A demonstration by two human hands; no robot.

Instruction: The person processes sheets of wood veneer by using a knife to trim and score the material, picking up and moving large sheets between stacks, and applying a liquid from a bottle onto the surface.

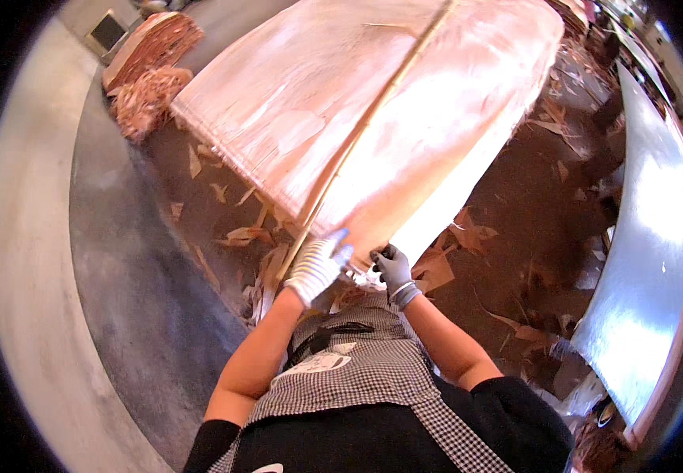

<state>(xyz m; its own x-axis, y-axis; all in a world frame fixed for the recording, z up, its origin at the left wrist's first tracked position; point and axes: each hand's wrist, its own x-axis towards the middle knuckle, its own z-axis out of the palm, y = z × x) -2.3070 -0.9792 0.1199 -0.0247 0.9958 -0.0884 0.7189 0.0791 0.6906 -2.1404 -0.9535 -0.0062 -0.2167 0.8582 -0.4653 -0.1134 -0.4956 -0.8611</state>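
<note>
A broad stack of pinkish wood veneer sheets (278,126) lies in front of me, its near end reaching my hands. A long thin pole (365,122), like a bamboo stick, runs lengthwise over it. My left hand (318,268), in a striped glove with bluish fingertips, rests at the near edge beside the pole's near end. Its fingers are stretched out and slightly apart. Close to its right, my right hand (393,266) wears a grey glove with dark fingertips. Its fingers are curled in a pinch at the near corner of the top veneer sheet (381,225).
Veneer scraps (245,235) litter the brown floor around the stack. Bundled veneer (152,51) sits at the far left, near a pale wall (38,236). Along the right stands another stack with a shiny, pale top (637,260).
</note>
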